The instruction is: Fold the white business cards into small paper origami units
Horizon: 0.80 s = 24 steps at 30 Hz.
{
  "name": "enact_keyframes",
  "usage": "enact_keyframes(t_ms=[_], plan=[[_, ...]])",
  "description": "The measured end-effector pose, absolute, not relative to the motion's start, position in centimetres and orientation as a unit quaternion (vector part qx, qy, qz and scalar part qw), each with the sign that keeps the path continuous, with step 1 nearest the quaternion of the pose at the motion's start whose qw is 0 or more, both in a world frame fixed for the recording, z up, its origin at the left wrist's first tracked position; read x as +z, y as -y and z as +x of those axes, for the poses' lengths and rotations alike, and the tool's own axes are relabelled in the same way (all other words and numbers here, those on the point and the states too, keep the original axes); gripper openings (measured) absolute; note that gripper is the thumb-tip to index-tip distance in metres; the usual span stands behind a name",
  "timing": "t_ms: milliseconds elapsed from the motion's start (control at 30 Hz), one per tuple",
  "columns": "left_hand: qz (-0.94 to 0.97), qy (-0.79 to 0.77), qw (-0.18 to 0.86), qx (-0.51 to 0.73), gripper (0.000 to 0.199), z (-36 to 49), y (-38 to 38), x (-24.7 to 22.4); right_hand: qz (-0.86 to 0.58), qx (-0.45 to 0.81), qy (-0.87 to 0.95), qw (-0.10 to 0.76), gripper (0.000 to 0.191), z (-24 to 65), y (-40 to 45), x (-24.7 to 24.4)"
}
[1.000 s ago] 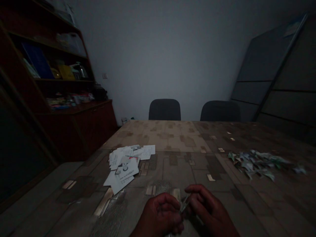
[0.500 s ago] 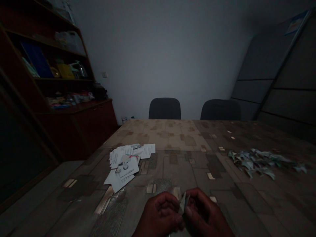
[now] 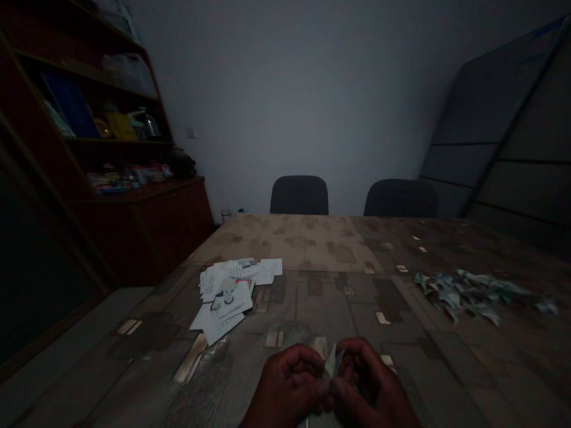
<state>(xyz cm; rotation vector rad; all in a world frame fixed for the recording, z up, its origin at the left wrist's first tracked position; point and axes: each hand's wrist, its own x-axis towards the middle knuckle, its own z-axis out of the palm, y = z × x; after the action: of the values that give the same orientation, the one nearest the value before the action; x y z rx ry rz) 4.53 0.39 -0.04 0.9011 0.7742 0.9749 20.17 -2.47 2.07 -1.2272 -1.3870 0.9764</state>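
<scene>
A small piece of folded paper (image 3: 332, 361), pale with a bluish patch, is pinched between my two hands above the near edge of the table. My left hand (image 3: 292, 383) grips its left side with curled fingers. From the other side, the thumb and forefinger of my right hand (image 3: 368, 380) close on it. The paper's lower part is hidden by my fingers. Left of centre lies a loose pile of white printed cards (image 3: 229, 297). Over on the right is a heap of folded paper shapes (image 3: 473, 291), pointed and multicoloured.
A patterned cloth covers the table (image 3: 312, 297). Two dark chairs (image 3: 298, 195) stand at its far side, before a plain wall. To the left is a reddish wooden cabinet (image 3: 169, 223) with filled shelves; a grey panelled unit (image 3: 464, 119) rises at right. The room is dim.
Both hands stay on the folded paper, with the left thumb shifted slightly up towards it. The whole view has moved slightly; the card pile and the heap look unchanged.
</scene>
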Motion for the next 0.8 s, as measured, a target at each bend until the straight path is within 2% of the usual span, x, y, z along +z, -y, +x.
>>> enact_keyframes(t_ms=[467, 800], plan=[[0.422, -0.361, 0.711, 0.430, 0.047, 4.5, -0.3, 1.2, -0.514, 0.352, 0.607, 0.493, 0.022, 20.0, 2.6, 2.3], [0.423, -0.353, 0.706, 0.444, 0.048, 4.8, -0.4, -0.1, -0.534, 0.299, 0.618, 0.494, 0.019, 19.8, 2.7, 2.8]])
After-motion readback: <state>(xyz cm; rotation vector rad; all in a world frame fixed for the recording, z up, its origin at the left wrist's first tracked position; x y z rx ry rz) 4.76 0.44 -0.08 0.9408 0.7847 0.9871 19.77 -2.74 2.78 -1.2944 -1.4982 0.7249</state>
